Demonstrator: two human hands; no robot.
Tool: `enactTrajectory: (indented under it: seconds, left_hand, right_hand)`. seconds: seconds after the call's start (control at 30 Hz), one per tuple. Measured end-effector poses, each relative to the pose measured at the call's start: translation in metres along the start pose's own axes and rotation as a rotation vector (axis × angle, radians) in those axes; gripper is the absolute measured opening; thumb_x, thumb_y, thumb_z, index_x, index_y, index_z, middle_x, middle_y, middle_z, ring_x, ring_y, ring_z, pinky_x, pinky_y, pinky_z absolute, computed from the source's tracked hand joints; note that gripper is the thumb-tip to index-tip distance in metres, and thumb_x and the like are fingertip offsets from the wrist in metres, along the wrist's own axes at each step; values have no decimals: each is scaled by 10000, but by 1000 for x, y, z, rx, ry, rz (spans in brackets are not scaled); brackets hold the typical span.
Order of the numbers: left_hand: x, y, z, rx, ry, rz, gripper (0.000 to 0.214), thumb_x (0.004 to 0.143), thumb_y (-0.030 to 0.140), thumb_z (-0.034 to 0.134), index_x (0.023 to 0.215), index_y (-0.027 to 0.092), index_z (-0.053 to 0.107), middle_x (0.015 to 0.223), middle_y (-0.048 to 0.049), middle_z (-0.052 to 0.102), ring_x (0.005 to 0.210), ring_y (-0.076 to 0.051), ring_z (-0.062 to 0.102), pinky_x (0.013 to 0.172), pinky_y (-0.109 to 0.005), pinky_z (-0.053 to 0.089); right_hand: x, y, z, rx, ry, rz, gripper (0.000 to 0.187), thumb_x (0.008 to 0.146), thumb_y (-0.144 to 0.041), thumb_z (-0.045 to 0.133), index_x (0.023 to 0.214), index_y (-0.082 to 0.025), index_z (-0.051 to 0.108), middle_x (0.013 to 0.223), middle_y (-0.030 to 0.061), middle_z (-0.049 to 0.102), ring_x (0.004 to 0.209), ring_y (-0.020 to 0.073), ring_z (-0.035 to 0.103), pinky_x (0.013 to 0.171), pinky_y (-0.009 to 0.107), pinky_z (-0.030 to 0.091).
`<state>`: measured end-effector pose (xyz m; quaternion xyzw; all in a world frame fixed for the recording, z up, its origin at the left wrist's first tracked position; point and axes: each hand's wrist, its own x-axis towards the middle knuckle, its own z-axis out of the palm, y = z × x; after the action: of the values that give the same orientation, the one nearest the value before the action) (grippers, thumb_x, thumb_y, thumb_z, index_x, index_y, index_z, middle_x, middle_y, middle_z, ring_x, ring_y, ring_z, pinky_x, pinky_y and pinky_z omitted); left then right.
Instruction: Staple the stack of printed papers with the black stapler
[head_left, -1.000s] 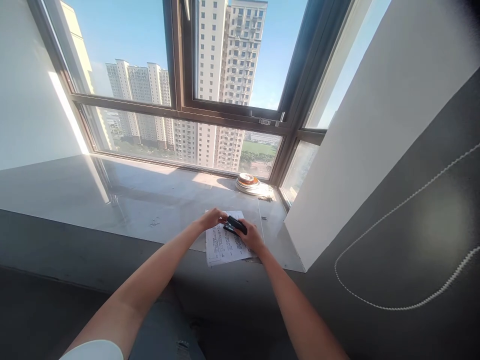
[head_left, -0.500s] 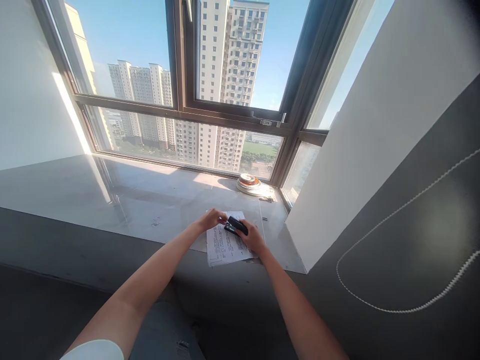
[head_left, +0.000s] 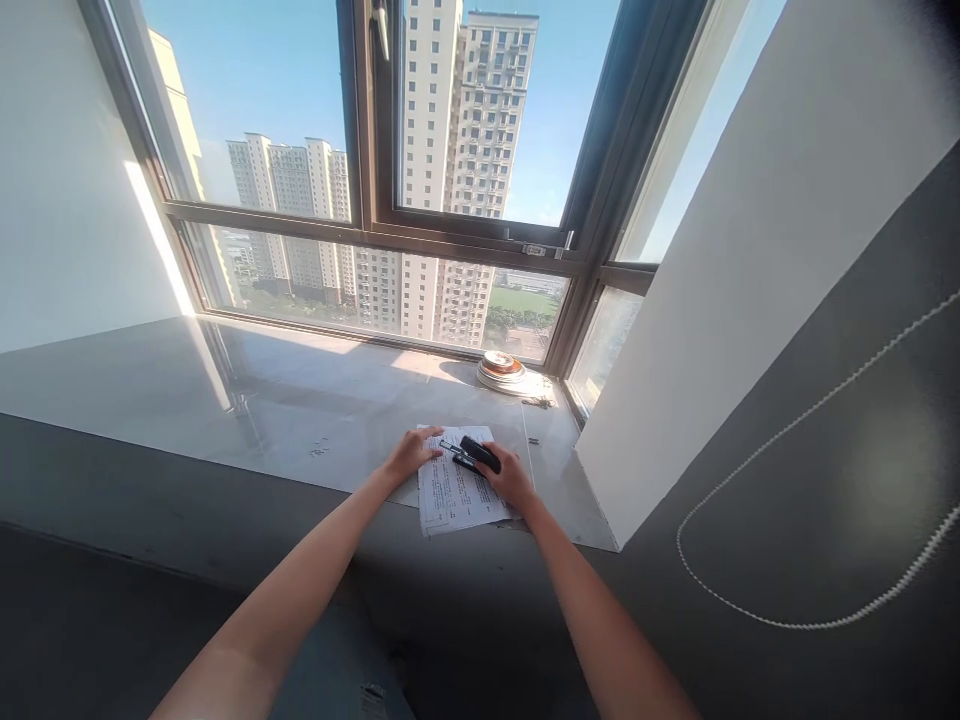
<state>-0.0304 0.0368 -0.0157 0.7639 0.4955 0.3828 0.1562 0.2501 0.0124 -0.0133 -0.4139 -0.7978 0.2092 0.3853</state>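
Observation:
A black stapler (head_left: pixel 480 455) is gripped in my right hand (head_left: pixel 510 478), above printed paper sheets (head_left: pixel 454 505) at the sill's front edge. From the stapler's left end a thin metal slide (head_left: pixel 451 446) sticks out. My left hand (head_left: pixel 409 452) is just left of that slide, with thumb and fingers apart over the upper left edge of the paper. Whether its fingertips touch the slide I cannot tell. Part of the stapler's right end is hidden by my right hand.
Small dark slivers (head_left: pixel 319 447) lie on the windowsill (head_left: pixel 360 400) to the left, and a short dark strip (head_left: pixel 533 441) to the right. Stacked round dishes or coils (head_left: pixel 500 372) sit by the window corner. A beaded cord (head_left: pixel 780 440) hangs at the right.
My left hand has drawn away leftward from the stapler and its fingers have spread. The metal slide now shows, sticking out of the stapler. My right hand keeps its hold.

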Motion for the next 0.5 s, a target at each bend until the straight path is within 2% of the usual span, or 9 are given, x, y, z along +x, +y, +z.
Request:
enactTrajectory:
  seconds: [0.1, 0.27, 0.5]
  left_hand:
    - [-9, 0, 1, 30, 24, -61, 453, 828, 272, 738, 1271, 177, 735, 1278, -129, 731, 1222, -330, 659, 1094, -461, 492]
    - [-10, 1, -2, -58, -72, -34, 430, 844, 341, 712, 1242, 185, 764, 1318, -125, 713, 1269, -335, 630, 1128, -475, 470]
    - [-9, -8, 2, -89, -80, -38, 410, 813, 310, 718, 1185, 152, 791, 1284, -154, 724, 1265, -354, 636, 1122, -475, 487]
  right_hand:
    - [0, 0, -1, 14, -3, -2, 363, 932, -417, 638, 1256, -259, 677, 1167, 69, 749, 1079, 303, 684, 998, 446, 497]
    - [0, -1, -2, 14, -20, 22, 397, 931, -445, 623, 1279, -263, 676, 1181, 79, 744, 1074, 306, 686, 942, 430, 524]
    - [1, -4, -4, -2, -15, 29, 419, 916, -452, 635, 1279, -246, 678, 1190, 91, 746, 1099, 325, 681, 975, 458, 508]
